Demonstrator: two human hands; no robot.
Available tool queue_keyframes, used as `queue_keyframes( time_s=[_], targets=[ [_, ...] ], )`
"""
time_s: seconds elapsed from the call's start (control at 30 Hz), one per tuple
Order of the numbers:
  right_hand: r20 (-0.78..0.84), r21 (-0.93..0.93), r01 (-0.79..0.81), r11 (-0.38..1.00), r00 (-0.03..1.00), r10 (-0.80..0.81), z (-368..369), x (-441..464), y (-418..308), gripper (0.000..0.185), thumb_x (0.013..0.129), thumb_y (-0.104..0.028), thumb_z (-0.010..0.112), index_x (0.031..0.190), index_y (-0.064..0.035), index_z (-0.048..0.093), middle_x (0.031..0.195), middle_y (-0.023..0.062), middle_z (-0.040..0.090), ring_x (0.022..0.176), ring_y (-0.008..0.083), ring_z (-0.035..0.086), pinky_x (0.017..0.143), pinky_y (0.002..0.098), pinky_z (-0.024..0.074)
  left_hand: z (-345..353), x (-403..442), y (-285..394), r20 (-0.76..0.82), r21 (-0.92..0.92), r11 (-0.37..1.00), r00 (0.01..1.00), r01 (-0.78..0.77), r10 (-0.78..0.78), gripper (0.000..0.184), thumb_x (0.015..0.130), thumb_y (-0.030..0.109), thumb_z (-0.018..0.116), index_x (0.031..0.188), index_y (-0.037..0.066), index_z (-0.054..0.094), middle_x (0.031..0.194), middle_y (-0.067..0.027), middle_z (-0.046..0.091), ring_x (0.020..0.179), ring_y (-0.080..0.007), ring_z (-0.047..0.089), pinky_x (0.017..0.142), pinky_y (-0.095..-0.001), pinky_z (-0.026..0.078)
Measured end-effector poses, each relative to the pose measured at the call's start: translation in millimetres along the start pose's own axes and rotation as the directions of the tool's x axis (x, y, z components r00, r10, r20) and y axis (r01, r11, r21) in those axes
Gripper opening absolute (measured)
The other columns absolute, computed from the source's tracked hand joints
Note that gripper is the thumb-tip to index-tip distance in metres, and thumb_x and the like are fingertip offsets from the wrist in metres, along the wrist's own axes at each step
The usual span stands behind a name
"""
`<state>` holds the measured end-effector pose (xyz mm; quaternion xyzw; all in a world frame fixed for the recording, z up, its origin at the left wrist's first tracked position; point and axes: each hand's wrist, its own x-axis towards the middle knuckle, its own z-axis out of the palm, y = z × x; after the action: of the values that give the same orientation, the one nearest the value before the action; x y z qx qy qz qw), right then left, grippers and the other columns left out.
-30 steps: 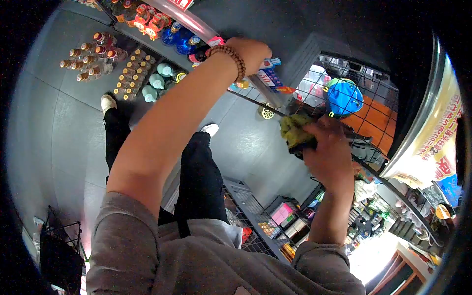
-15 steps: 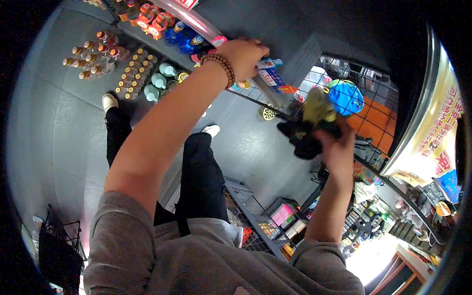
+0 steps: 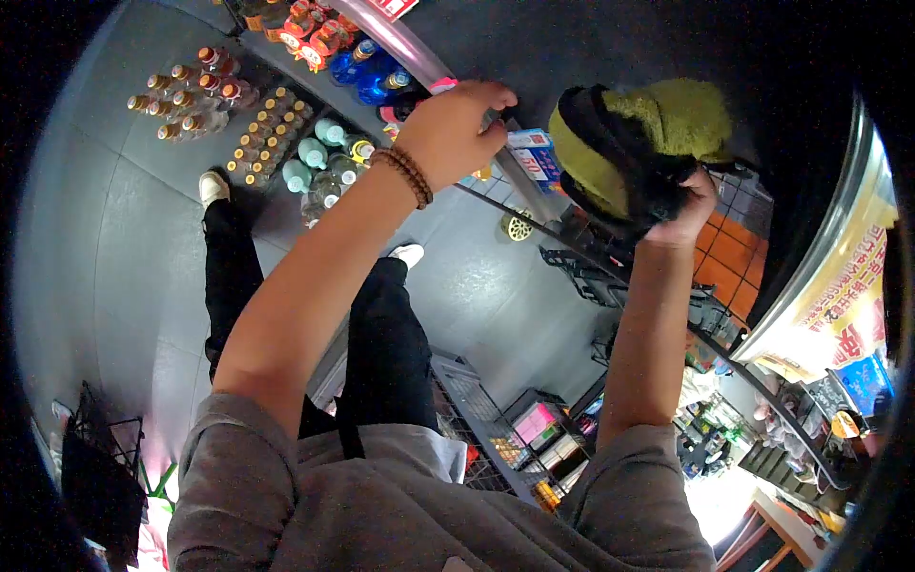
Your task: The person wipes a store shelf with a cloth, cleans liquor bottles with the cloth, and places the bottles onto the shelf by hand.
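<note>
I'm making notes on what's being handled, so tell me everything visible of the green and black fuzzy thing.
The green and black fuzzy thing looks soft and plush-like: yellow-green pile with a black band across it and black material at its lower end. The right hand grips that black end, holding it raised, with a rounded green part towards the picture's upper right. The left hand is apart from it. What exactly it is, I cannot tell.

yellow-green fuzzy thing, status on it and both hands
Right hand gripping yellow-green fuzzy thing; left hand near price cards, grip unclear; nothing plainly blocking.
</note>
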<state>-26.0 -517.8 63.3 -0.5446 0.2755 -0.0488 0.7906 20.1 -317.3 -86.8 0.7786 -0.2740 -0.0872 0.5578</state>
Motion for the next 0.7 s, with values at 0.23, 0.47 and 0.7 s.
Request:
queue_keyframes(
  time_s=[0.23,0.47,0.7],
  targets=[
    [0.030,-0.686,0.169,0.708,0.978,-0.205,41,94,-8,0.039,0.069,-0.024,0.060,0.102,-0.0024,0.055,0.096,0.0083,0.058,0.091,0.0253,0.055,0.085,0.0366,0.0410,6,-7,12,0.182,0.180,0.979,0.975,0.096,-0.129,0.030,0.075,0.020,0.053,0.103,0.012,0.057,0.096,-0.0088,0.058,0.084,-0.0244,0.058,0.067,-0.0376,0.049],
    [0.597,-0.675,0.563,-0.477,0.796,0.094,56,153,67,0.042,0.065,-0.015,0.063,0.105,-0.0055,0.056,0.108,0.0178,0.045,0.105,0.0330,0.041,0.088,0.0406,0.0346,12,-6,8,0.134,0.260,0.955,0.974,0.146,-0.185,0.032,0.072,0.020,0.054,0.104,0.012,0.057,0.098,-0.0073,0.059,0.082,-0.0235,0.060,0.066,-0.0359,0.050],
    [0.590,-0.597,0.541,-0.592,0.796,0.132,-29,137,61,0.039,0.053,-0.015,0.070,0.091,-0.0046,0.063,0.111,0.0136,0.050,0.109,0.0338,0.042,0.095,0.0399,0.0329,14,-8,-2,0.094,0.209,0.973,0.989,0.094,-0.116,0.037,0.072,0.022,0.055,0.108,0.013,0.054,0.097,-0.0101,0.060,0.079,-0.0263,0.060,0.066,-0.0372,0.049]
  ],
)
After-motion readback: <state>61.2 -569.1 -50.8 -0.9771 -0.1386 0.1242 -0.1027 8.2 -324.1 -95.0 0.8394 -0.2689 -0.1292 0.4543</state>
